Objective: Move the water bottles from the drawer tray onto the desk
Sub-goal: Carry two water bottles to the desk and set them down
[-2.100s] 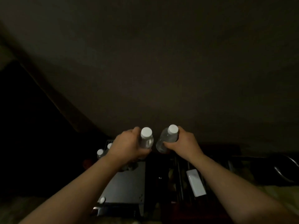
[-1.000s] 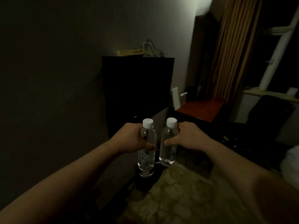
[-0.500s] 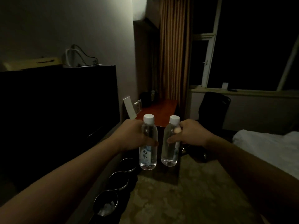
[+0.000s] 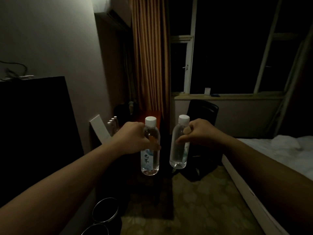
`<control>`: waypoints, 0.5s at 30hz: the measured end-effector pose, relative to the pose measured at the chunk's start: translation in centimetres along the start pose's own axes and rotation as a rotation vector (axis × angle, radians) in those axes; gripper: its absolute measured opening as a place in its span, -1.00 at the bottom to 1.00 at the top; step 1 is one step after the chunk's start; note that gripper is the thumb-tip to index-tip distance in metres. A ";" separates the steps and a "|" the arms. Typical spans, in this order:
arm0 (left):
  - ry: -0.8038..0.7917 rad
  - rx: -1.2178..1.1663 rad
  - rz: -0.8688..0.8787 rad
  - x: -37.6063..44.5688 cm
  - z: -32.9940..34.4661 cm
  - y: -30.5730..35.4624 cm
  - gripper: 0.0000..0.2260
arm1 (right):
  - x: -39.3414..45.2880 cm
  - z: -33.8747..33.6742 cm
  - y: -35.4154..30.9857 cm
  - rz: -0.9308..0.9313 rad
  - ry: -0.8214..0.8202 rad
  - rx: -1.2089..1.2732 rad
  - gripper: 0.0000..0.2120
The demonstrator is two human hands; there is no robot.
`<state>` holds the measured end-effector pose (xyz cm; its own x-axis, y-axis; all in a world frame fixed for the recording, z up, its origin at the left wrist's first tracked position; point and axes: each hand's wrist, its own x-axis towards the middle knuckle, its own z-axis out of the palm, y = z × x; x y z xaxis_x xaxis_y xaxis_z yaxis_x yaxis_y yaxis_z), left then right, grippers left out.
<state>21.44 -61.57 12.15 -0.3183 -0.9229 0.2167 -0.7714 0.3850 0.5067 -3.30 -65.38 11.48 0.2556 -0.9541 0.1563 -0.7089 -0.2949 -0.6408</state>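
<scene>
In a dim room, a person carries two water bottles upright and side by side in mid-air, the left hand wrapped around the labelled bottle, the right hand pinching the clear bottle near its shoulder. The reddish desk lies straight ahead, beyond the bottles and well apart from them, somewhat nearer the left hand. Neither bottle is set down yet.

Desk ahead behind two held bottles, chair right, bed farther right
</scene>
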 end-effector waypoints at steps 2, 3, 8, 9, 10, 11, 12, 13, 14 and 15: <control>-0.005 -0.010 -0.011 3.7 0.5 -1.1 -0.83 | 3.2 -0.5 1.4 0.009 -0.007 0.020 -0.77; -0.004 -0.003 -0.015 5.6 0.8 -1.6 -0.84 | 4.9 -0.8 2.2 0.010 -0.009 0.023 -0.76; 0.056 0.098 -0.051 15.2 2.9 -4.1 -0.77 | 14.1 -2.5 7.4 0.000 -0.034 0.032 -0.76; 0.065 0.110 -0.067 17.4 3.4 -4.5 -0.76 | 16.3 -3.0 8.7 -0.012 -0.047 0.036 -0.76; 0.069 0.119 -0.085 19.5 4.0 -4.9 -0.75 | 18.5 -3.4 9.8 -0.026 -0.059 0.040 -0.75; 0.074 0.118 -0.104 21.6 4.5 -5.2 -0.75 | 20.6 -3.9 11.0 -0.040 -0.069 0.039 -0.75; 0.080 0.105 -0.121 23.7 5.0 -5.5 -0.76 | 22.9 -4.5 12.1 -0.048 -0.080 0.032 -0.76; 0.090 0.089 -0.135 25.9 5.4 -5.8 -0.76 | 25.2 -5.1 13.3 -0.055 -0.093 0.027 -0.76; 0.103 0.077 -0.148 28.1 5.8 -6.1 -0.77 | 27.6 -5.7 14.4 -0.064 -0.104 0.026 -0.75; 0.115 0.068 -0.162 30.2 6.1 -6.3 -0.78 | 29.9 -6.3 15.4 -0.074 -0.111 0.025 -0.73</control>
<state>13.34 -91.89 10.41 -0.1247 -0.9646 0.2325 -0.8442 0.2262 0.4859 -10.75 -98.74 11.02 0.3788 -0.9177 0.1201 -0.6695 -0.3613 -0.6490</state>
